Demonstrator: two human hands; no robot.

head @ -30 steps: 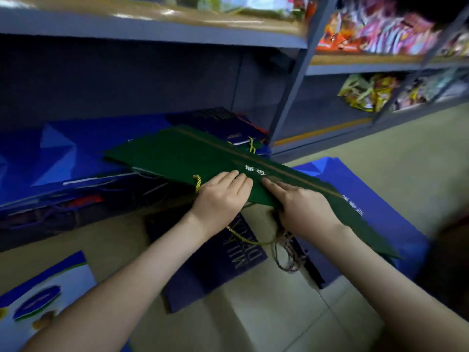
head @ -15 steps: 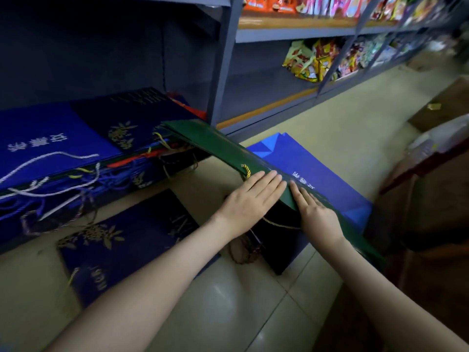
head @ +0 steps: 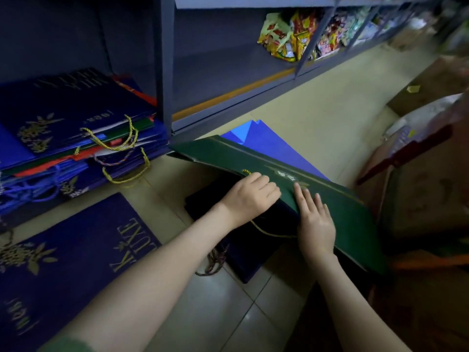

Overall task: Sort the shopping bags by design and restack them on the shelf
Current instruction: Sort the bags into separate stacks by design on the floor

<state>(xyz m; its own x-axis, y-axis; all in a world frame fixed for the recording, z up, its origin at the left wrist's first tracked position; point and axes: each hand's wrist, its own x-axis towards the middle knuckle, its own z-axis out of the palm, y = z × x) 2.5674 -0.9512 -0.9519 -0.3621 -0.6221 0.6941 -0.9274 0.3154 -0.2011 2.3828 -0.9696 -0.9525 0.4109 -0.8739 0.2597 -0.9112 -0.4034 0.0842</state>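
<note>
A flat green shopping bag [head: 337,207] with a gold stripe is held over the floor, right of the shelf post. My left hand [head: 250,196] grips its near edge by the gold cord handle. My right hand [head: 314,222] lies flat on top, thumb under the edge. A bright blue bag [head: 274,146] lies beneath it on the floor, and a dark navy bag [head: 243,240] sits under my hands. On the bottom shelf at left rests a mixed stack of bags [head: 76,138], navy on top. Another navy bag with gold lettering [head: 68,265] lies on the floor.
A grey shelf post [head: 163,67] stands just left of the green bag. Snack packets [head: 286,39] fill the shelf bay further right. A cardboard box with a red-edged item [head: 416,148] stands at right. Tiled floor [head: 317,107] runs along the shelving.
The green bag has moved off the shelf stack to the right and down, over the blue bag on the floor. Both hands stayed on it, and my view turned right.
</note>
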